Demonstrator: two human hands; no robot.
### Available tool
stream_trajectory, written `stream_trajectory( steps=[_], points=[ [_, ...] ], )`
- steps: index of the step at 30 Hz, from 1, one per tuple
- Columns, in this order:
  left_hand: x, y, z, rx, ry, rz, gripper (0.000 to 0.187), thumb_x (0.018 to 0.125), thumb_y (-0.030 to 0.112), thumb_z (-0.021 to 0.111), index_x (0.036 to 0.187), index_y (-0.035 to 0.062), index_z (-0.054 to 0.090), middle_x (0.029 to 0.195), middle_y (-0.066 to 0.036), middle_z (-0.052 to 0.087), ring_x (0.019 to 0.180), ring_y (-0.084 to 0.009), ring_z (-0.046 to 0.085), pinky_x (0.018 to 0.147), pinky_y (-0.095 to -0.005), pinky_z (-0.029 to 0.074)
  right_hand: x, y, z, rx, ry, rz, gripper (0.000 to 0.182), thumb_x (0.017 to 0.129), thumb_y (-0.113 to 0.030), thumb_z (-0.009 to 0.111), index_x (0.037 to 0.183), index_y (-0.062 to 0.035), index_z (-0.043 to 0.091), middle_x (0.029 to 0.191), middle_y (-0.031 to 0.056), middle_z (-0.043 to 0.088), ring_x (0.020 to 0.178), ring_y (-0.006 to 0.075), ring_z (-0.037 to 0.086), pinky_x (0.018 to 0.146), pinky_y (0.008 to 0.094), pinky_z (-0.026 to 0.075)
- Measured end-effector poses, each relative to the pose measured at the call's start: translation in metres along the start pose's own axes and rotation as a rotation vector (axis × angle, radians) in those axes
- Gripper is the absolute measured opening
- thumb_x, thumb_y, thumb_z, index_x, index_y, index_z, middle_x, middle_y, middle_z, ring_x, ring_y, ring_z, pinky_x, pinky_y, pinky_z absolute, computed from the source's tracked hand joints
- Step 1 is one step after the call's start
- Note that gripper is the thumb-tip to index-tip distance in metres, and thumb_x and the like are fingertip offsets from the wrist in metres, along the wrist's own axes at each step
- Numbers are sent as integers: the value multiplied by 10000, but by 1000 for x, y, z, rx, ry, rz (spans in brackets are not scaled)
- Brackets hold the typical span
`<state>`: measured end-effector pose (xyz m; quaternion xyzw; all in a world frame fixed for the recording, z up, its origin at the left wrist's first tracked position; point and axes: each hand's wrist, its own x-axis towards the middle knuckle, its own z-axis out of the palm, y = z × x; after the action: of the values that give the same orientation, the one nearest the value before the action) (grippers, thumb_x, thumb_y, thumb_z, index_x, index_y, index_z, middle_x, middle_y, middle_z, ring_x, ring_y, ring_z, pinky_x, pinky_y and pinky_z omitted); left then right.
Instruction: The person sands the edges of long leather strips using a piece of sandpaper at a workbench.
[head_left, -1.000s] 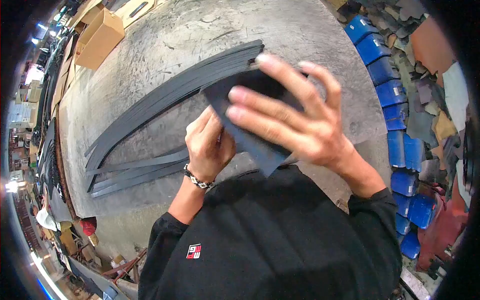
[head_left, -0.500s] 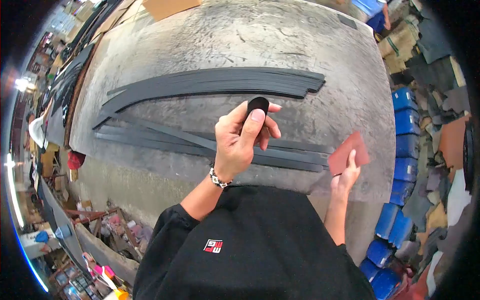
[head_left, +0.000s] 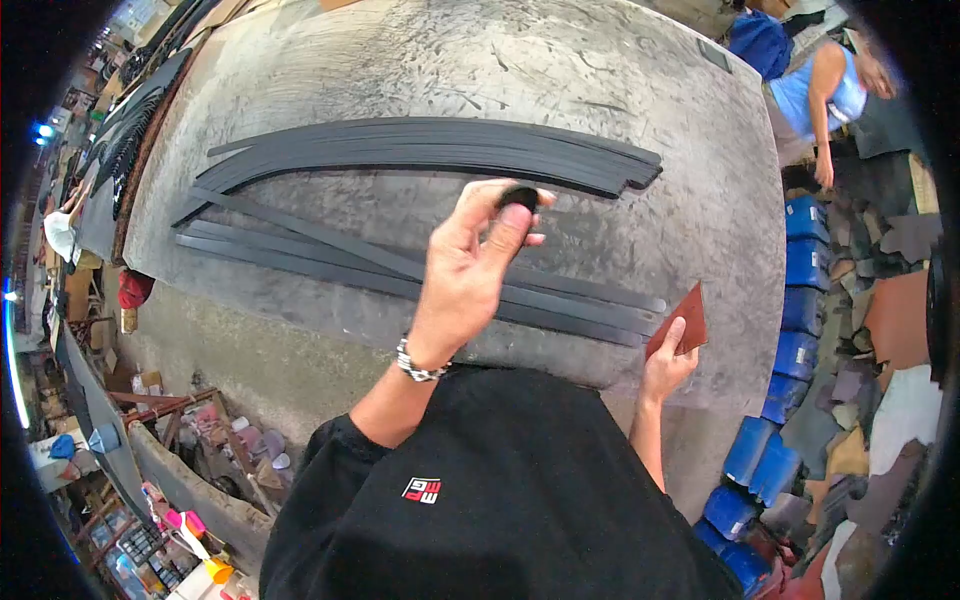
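My left hand [head_left: 468, 265], with a beaded bracelet on its wrist, is raised over the table. A small round black disc [head_left: 519, 198] is pinched between its thumb and fingers. Low on the right, my right hand [head_left: 668, 370] grips a flat reddish-brown piece of sheet [head_left: 684, 325], thumb on its face, tilted near the ends of the strips. Long dark grey strips [head_left: 580, 308] lie on the table under and beside my hands, one crossing them at an angle. Beyond my left hand is a thicker curved bundle of similar strips [head_left: 430, 146].
The large grey worn table [head_left: 690, 130] spans the view. Blue containers [head_left: 800, 258] line its right side, with scrap sheets [head_left: 900, 300] beyond. A person in a light blue top [head_left: 815, 95] is at the far right. Dark sheets [head_left: 150, 130] are stacked at left.
The reddish-brown piece has tilted, and my right hand has shifted slightly left. My left hand has turned a little, still with the disc. The other person has come further into view.
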<state>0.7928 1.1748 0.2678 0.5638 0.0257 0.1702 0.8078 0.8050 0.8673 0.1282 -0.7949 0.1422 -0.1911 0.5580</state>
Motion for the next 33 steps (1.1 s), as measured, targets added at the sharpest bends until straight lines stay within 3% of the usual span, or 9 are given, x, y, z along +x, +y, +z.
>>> stream_trajectory(
  steps=[2,5,9,14,18,21,24,28,33],
  points=[
    [2,9,-14,-151,74,-130,311,1173,248,512,1300,0,648,1054,-71,695,917,-155,675,787,-347,599,1,-19,4,-301,65,-436,366,1120,-159,609,1425,44,628,1400,162,683,1235,259,673,1060,370,516],
    [4,14,-33,-128,223,-86,298,1169,262,514,1287,18,638,973,-43,643,765,-121,617,622,-322,543,6,1,6,-107,-53,-143,385,1123,-174,608,1450,30,624,1380,151,695,1218,241,663,1070,352,497],
    [16,22,-30,150,473,239,178,1112,179,622,1237,53,636,944,-10,615,586,-46,524,493,-222,447,0,-8,21,-72,-44,-188,364,1121,-278,645,1289,42,688,1078,58,736,932,151,648,843,318,513],
    [29,30,-51,977,511,654,504,1007,77,712,1487,-23,594,922,-100,586,809,-224,576,703,-398,497,-15,-26,40,220,-111,144,364,1107,-289,669,1268,36,704,1115,69,749,980,151,677,910,332,526],
    [36,19,-56,1036,431,633,511,1091,168,650,1561,-3,544,975,-62,664,762,-118,527,668,-314,462,-19,-33,60,524,-75,379,345,1103,-257,676,1272,43,709,1193,81,744,1056,152,687,947,359,540],
    [30,14,-51,796,263,353,450,1153,203,549,1558,8,551,992,-38,694,684,-75,485,621,-268,440,-25,-56,66,236,-189,143,326,1116,-199,638,1368,3,674,1277,60,737,1138,219,683,1002,382,519],
    [22,19,-40,777,149,355,445,1176,259,510,1550,26,568,960,3,678,644,-38,421,588,-224,375,-16,-102,70,-220,-167,-637,381,1040,-97,682,1420,-65,688,1411,50,726,1339,306,624,1160,432,404],
    [11,20,-24,823,27,411,437,1177,282,502,1523,31,593,868,-17,628,642,-50,382,583,-227,343,13,-145,61,-407,-280,-1033,510,891,-97,739,1395,-174,746,1474,4,707,1476,321,530,1220,490,312],
    [7,21,-4,992,-131,614,441,1006,-18,644,1445,-19,598,1273,-254,732,1061,-421,760,831,-437,625,15,-219,54,-403,-263,-1356,434,923,-295,694,1350,-323,770,1453,-86,716,1442,279,568,1228,513,295]
  ],
)
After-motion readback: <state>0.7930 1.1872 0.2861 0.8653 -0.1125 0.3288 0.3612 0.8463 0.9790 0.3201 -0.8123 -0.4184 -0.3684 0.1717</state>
